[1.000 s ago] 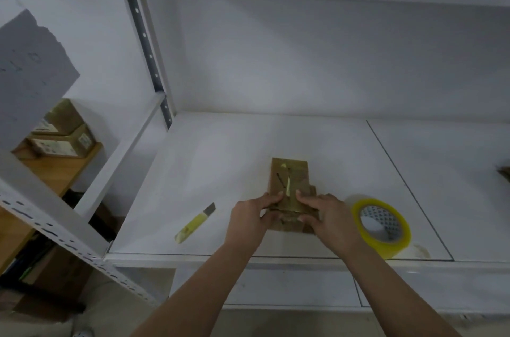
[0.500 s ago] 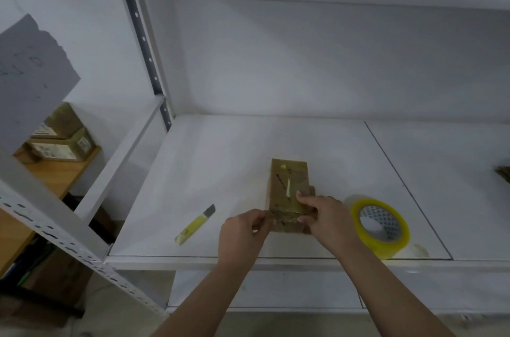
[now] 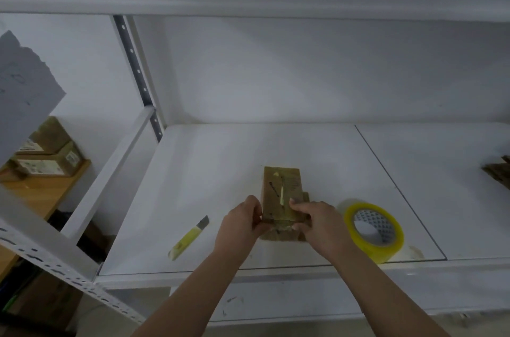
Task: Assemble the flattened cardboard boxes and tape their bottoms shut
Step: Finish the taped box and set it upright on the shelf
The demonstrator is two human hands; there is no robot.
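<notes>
A small brown cardboard box (image 3: 281,190) lies on the white shelf (image 3: 209,187), with a strip of yellowish tape along its top face. My left hand (image 3: 241,223) grips the box's near left edge with curled fingers. My right hand (image 3: 314,220) holds the near right side, index finger lying on the top face beside the tape strip. The box's near end is partly hidden behind both hands. A roll of yellow tape (image 3: 374,229) lies flat just right of my right hand.
A yellow utility knife (image 3: 189,237) lies on the shelf left of my hands. More cardboard (image 3: 498,173) shows at the right edge. Brown boxes (image 3: 47,154) sit on a wooden surface far left. A shelf post (image 3: 138,79) stands at the back left.
My left hand drew back from the box half a second ago and has now returned to grip its left edge. The right hand stayed on the box.
</notes>
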